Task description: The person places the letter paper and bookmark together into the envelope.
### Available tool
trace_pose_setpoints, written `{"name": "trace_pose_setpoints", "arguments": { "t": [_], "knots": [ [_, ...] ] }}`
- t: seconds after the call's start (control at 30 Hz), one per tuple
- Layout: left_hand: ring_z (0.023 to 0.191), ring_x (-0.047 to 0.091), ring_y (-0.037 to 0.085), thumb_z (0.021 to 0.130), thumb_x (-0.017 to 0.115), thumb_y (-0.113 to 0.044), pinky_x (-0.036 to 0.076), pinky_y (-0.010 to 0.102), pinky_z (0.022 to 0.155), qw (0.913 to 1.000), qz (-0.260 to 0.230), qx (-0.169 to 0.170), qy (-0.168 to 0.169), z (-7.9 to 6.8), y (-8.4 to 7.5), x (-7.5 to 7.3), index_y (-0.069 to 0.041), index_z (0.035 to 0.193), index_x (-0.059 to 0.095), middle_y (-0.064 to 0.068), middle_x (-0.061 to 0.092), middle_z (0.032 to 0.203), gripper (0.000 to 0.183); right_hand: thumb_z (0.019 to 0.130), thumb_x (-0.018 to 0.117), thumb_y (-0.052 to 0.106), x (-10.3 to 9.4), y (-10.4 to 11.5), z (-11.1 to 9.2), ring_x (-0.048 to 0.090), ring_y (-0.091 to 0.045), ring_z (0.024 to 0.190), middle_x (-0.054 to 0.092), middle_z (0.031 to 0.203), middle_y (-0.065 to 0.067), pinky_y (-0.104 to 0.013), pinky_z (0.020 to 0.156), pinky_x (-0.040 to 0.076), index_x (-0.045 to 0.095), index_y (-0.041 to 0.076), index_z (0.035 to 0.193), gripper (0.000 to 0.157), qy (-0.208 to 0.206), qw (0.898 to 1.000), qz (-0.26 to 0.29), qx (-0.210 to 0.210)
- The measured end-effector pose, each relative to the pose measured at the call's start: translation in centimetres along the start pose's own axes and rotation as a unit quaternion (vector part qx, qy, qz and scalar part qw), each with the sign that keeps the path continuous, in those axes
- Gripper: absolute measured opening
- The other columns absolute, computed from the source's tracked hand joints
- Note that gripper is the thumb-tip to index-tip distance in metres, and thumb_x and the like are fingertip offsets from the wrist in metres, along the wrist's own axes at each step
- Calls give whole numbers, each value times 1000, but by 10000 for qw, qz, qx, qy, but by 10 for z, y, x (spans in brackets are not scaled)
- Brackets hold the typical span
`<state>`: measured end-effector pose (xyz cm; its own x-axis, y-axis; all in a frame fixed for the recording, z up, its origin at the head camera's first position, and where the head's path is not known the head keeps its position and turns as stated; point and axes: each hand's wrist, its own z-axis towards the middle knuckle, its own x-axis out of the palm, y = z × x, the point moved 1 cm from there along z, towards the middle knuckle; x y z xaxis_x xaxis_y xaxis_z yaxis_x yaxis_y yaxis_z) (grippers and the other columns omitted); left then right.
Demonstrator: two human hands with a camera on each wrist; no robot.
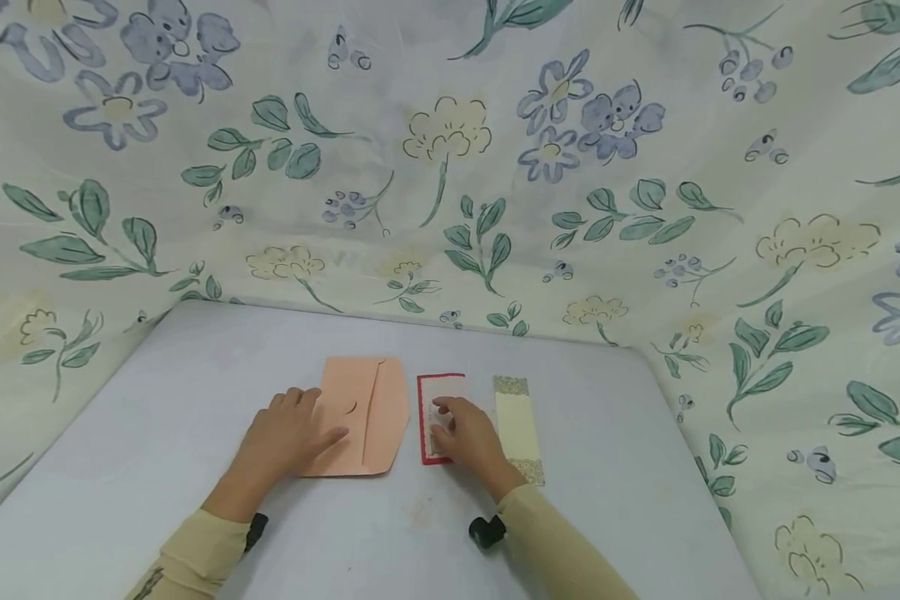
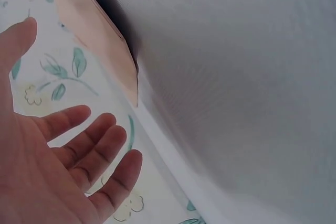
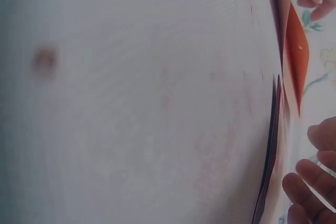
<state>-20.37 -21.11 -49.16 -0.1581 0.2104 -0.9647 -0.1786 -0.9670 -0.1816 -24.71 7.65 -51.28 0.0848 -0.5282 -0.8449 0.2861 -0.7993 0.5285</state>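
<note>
A peach envelope (image 1: 354, 383) lies on the table, its pointed flap to the right and a small curved slit near its middle. My left hand (image 1: 287, 433) is at the envelope's left side, thumb and fingers spread; the left wrist view shows its palm with nothing held. Beside the envelope is a pale card with a red border (image 1: 442, 387). Over this card hovers my right hand (image 1: 471, 437), its fingers loosely bent and apart, partly covering it. In the right wrist view the right fingers (image 3: 310, 192) appear next to the card's edge, holding nothing.
A cream strip with gold glitter ends (image 1: 517, 421) lies right of the red-bordered card, partly behind the right wrist. The white table (image 1: 195, 392) meets a floral cloth (image 1: 390, 200) at its back and sides. Dark wrist cameras (image 1: 487, 532) sit under the forearms.
</note>
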Motion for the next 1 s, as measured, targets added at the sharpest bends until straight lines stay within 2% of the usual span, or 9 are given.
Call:
{"name": "trace_pose_setpoints", "arguments": {
  "t": [0.57,0.8,1.0],
  "knots": [
    [99,57,46,90,71,-54,52,59,77,9998,37,105,148,6,-21,0,10,130,56,31,59,114,78,95,72,21,5,11,3,56,-7,83,69,116,1,-23,75,50,63,15,136,42,-12,9997,42,-247],
    [99,58,46,88,74,-53,53,60,76,9999,-8,72,86,8,-26,3,8,128,56,29,59,114,75,95,73,23,8,14,4,55,-7,82,69,114,1,-22,74,50,64,15,135,42,-56,9995,-63,-306],
    [101,58,47,85,77,-53,53,60,75,9999,-124,105,-15,9,-29,4,2,123,61,28,59,117,69,95,73,25,7,17,4,55,-7,82,69,115,1,-22,75,50,64,14,135,43,-46,9991,-82,-402]
  ]
}}
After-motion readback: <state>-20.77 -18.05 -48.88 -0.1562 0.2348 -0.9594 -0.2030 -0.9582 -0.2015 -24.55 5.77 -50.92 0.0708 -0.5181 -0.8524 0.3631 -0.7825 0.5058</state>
